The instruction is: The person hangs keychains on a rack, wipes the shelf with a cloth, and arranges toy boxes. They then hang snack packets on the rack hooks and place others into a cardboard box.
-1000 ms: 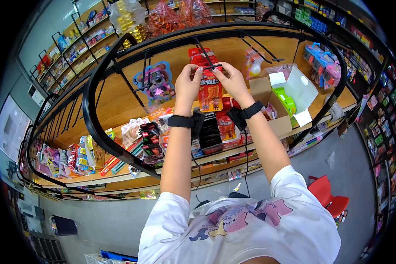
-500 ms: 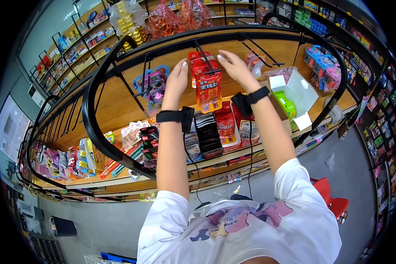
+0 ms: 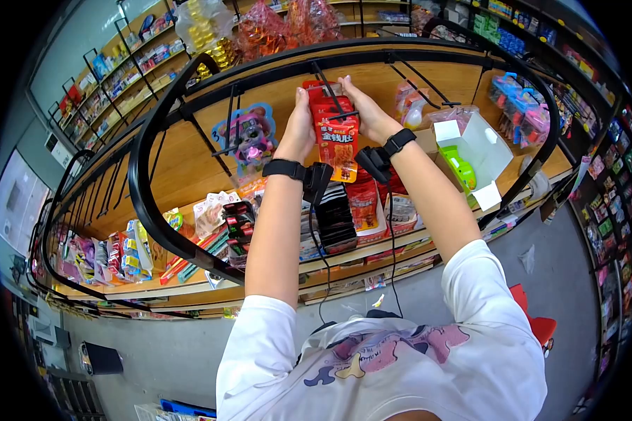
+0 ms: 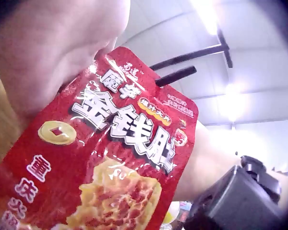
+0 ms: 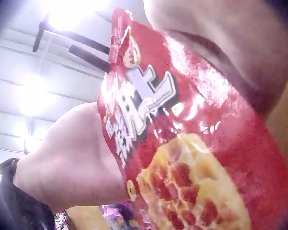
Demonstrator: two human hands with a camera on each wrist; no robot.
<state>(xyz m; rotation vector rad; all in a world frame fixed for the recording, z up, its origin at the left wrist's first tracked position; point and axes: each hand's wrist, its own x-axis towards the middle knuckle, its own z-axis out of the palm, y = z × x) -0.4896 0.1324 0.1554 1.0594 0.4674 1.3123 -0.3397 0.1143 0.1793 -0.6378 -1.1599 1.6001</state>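
Red snack packets (image 3: 338,140) hang one behind another on a black hook that pokes through the top of the front one. My left hand (image 3: 300,126) lies along their left side, fingers pointing up and fairly straight. Along the right side is my right hand (image 3: 369,116), its fingertips near the top of the packets. In the left wrist view the front packet (image 4: 110,143) fills the middle, with my left hand (image 4: 62,48) against its upper edge. The right wrist view shows the packet (image 5: 182,143) beside my right hand (image 5: 230,38); the fingertips are hidden behind it.
A toy pack (image 3: 248,140) hangs left of the packets. An opened white box (image 3: 481,151) with a green item stands at the right. Boxes of black packets (image 3: 336,221) fill the shelf below. The curved black rail (image 3: 144,175) rises at the left; empty hooks (image 3: 421,83) stick out at the right.
Both hands were pinching near the hook's tip, then parted to either side of the packets. Now they have closed in against the packets' sides.
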